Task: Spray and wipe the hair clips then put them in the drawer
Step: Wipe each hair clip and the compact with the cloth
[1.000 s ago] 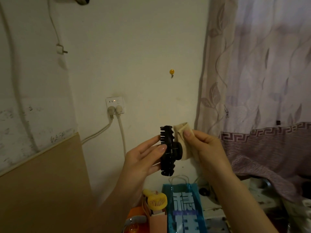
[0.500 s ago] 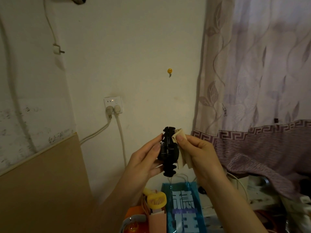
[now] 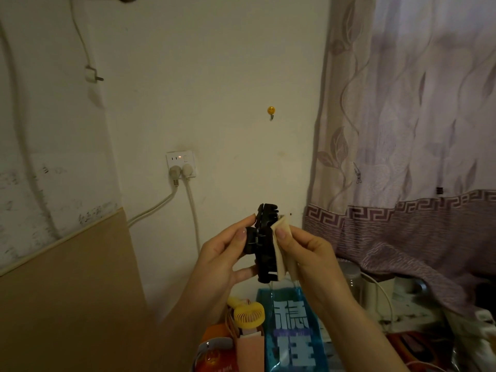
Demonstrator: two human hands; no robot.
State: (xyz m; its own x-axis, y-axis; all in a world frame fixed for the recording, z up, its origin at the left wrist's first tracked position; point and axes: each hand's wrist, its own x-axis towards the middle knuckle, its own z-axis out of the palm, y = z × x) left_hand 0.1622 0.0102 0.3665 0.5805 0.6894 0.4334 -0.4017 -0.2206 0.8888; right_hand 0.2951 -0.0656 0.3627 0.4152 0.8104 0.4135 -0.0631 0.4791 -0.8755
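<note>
A black claw hair clip (image 3: 264,242) is held upright in front of the wall at chest height. My left hand (image 3: 222,255) pinches its hinge end from the left with thumb and fingers. My right hand (image 3: 308,255) holds a folded beige cloth (image 3: 281,253) and presses it with the thumb against the clip's right side. No spray bottle or drawer is in view.
Below the hands stand a blue paper bag (image 3: 292,331) with white characters, a yellow handheld fan (image 3: 248,316) and orange items. A wall socket (image 3: 181,163) with two plugged cables is on the wall. A patterned curtain (image 3: 402,130) hangs at right over cluttered items.
The clip has been turned in my left hand and shifted slightly right. The cloth has moved from the clip's upper right down along its right side.
</note>
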